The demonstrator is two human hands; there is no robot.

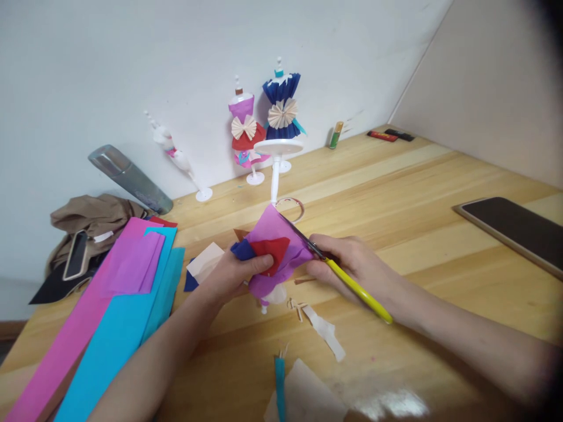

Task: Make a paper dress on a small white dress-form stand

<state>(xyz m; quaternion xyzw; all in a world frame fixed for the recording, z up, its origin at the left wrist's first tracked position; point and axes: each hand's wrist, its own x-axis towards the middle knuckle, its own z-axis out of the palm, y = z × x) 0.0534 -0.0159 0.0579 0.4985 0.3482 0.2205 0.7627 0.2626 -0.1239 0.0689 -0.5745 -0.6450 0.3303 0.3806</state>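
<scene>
My left hand point(246, 265) is closed around a small white dress-form stand point(276, 176), held upside down with its round base on top. Purple crepe paper point(269, 225) wraps the form, with red paper point(277, 251) and a blue piece point(243, 250) under my thumb. In my right hand point(341, 264) are scissors point(352, 286) with yellow handles, their dark blades along the purple paper's right edge. A cream paper piece point(206, 262) lies by my left wrist. Cream scraps point(324, 331) and a narrow turquoise strip point(280, 384) lie below my hands.
Pink point(79, 334) and turquoise point(118, 328) paper sheets cover the left side. Two dressed forms point(244, 126) and a tilted bare one point(178, 161) stand by the wall, near a grey bottle point(132, 179). A phone point(519, 231) lies right; a glue stick point(336, 135) stands behind.
</scene>
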